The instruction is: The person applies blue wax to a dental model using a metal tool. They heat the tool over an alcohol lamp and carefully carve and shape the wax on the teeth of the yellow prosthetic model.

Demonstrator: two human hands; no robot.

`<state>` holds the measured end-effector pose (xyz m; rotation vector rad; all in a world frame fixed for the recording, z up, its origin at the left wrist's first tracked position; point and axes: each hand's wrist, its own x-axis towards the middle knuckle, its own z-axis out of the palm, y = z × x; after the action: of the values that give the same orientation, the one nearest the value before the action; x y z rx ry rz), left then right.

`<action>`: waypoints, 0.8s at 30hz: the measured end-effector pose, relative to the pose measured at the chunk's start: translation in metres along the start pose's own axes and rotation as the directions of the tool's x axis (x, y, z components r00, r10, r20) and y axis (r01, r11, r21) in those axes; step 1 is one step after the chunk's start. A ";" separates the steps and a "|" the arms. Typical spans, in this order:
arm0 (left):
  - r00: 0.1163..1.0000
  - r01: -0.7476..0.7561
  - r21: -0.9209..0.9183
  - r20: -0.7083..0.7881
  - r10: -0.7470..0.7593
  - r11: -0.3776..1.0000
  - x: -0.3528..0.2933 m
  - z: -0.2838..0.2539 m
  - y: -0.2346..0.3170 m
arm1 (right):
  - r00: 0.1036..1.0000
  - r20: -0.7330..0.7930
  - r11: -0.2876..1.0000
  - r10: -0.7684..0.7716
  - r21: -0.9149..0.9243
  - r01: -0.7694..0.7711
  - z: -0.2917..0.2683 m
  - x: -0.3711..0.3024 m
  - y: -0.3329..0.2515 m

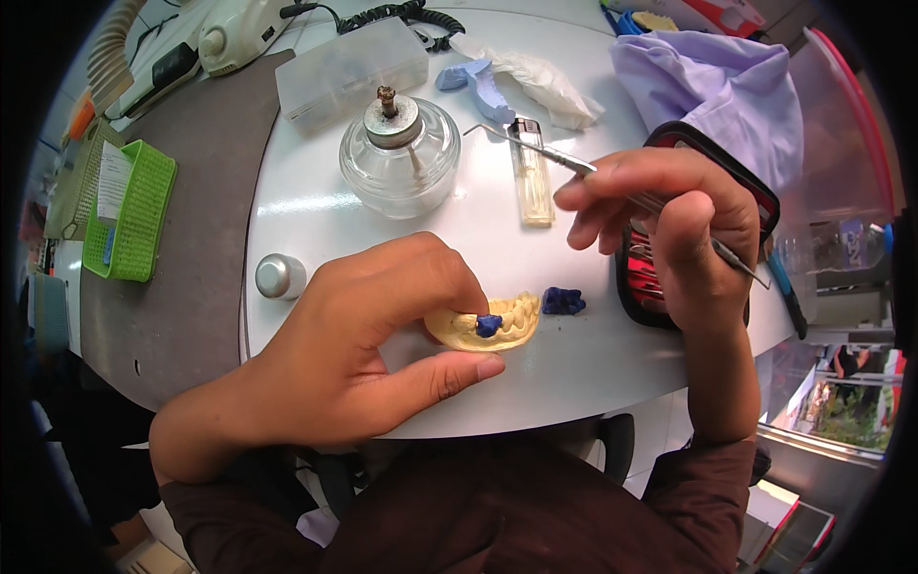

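The cast (522, 323) is at the near side of the tabletop (335, 234), below the burner (397, 167); whether it rests there or is lifted, I cannot tell. The left hand (368, 349) pinches it, forefinger curled over the top beside the blue wax (489, 326), thumb along the near edge. It looks like plaster: rigid, fairly light, dry enough not to slip, but likely to chip at the teeth, so the base is the best hold. The wax is probably soft when warm and easily dented; fingertips should stay off it. The right hand (706, 215) pinches the tool (579, 165) pen-fashion by its shaft, probably slim, stiff metal, smooth towards the hooked tip.
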<state>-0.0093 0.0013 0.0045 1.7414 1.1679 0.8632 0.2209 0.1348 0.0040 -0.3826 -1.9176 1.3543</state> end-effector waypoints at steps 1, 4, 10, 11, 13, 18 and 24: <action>1.000 0.021 -0.023 -0.005 -0.022 1.000 -0.001 0.000 0.000 | 0.998 0.059 1.000 -0.028 -0.010 0.029 -0.002 0.000 0.003; 0.997 0.073 -0.095 -0.019 -0.075 0.993 -0.004 0.000 0.000 | 0.974 0.173 0.982 -0.143 -0.094 0.161 -0.003 0.003 0.005; 0.992 0.127 -0.264 0.014 -0.128 0.956 -0.003 0.001 0.004 | 0.937 0.266 0.903 -0.224 -0.306 0.303 0.012 0.003 -0.004; 0.987 0.158 -0.297 0.038 -0.154 0.941 -0.003 0.002 0.006 | 0.941 0.267 0.913 -0.209 -0.292 0.286 0.012 0.001 -0.002; 0.975 0.221 -0.390 0.104 -0.196 0.894 -0.003 0.000 0.010 | 0.934 0.281 0.919 -0.220 -0.263 0.295 0.010 0.001 0.000; 0.981 0.153 -0.568 0.188 -0.053 0.809 -0.003 0.002 0.002 | 0.906 0.306 0.891 -0.291 -0.259 0.374 0.003 0.005 0.000; 0.973 0.215 -0.617 0.066 -0.222 0.757 -0.001 0.008 0.008 | 0.900 0.263 0.810 -0.347 -0.400 0.429 0.008 0.004 -0.001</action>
<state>0.0002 -0.0037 0.0084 1.0330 0.9214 0.9738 0.2133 0.1313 0.0055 -0.0693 -2.3053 0.6826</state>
